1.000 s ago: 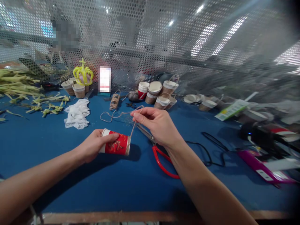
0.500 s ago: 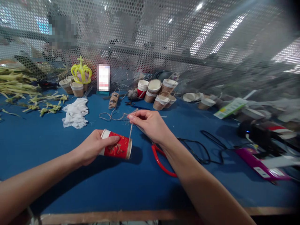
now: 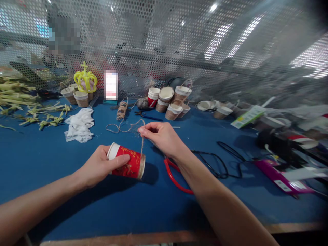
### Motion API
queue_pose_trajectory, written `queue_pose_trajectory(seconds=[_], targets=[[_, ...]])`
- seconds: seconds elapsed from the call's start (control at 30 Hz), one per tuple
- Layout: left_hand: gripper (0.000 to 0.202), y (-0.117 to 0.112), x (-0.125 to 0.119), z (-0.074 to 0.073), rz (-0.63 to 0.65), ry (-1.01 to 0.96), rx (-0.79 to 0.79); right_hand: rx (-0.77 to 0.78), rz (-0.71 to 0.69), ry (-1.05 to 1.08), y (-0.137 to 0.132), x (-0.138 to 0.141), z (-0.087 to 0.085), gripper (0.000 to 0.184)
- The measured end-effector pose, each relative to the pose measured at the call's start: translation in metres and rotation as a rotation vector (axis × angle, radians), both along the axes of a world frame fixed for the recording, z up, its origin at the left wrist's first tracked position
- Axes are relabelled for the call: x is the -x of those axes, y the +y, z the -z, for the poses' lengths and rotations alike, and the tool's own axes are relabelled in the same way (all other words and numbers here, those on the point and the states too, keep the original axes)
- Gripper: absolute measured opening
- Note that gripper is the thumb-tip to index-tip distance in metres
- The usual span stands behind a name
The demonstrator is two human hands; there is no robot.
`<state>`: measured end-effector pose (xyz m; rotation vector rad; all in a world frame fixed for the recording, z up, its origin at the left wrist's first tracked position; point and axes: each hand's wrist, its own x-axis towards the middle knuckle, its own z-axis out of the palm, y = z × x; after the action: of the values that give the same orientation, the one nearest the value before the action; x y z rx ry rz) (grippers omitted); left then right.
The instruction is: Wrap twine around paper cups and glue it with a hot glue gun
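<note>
My left hand [image 3: 98, 165] is wrapped round a red paper cup [image 3: 128, 163] lying on its side, base toward the right. A thin jute twine [image 3: 141, 145] runs up from the cup's base to my right hand [image 3: 160, 136], whose thumb and fingers pinch it just above the cup. The loose twine [image 3: 120, 129] trails back in loops to a small spool [image 3: 121, 110]. Red-handled scissors [image 3: 174, 174] lie on the blue table [image 3: 77, 201] under my right wrist, partly hidden.
Twine-wrapped cups [image 3: 170, 99] cluster at the back centre, more cups [image 3: 77, 95] under a yellow crown [image 3: 85, 80] at back left. White cloth [image 3: 78, 124], green leaf strips [image 3: 30, 109], a black cable [image 3: 225, 164], a magenta tool [image 3: 279, 174] and a perforated screen [image 3: 179, 44] surround them.
My right hand has moved left and closer over the cup, so the twine now runs nearly straight up. The cup has tilted slightly in my left hand.
</note>
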<state>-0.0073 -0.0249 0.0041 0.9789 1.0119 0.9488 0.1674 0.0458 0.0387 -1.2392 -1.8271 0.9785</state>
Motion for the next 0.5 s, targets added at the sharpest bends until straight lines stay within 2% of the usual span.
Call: queue_pose_trajectory(seconds=[0.3,0.5], targets=[[0.011,-0.0034,0.0008,-0.0037,-0.029,-0.038,-0.051,0.001,-0.007,-0.067,-0.0005,-0.0006,-0.0019,0.014],[0.013,-0.002,0.0,-0.004,-0.042,0.001,-0.109,0.011,-0.036,-0.134,-0.0023,0.0007,-0.0047,0.014]])
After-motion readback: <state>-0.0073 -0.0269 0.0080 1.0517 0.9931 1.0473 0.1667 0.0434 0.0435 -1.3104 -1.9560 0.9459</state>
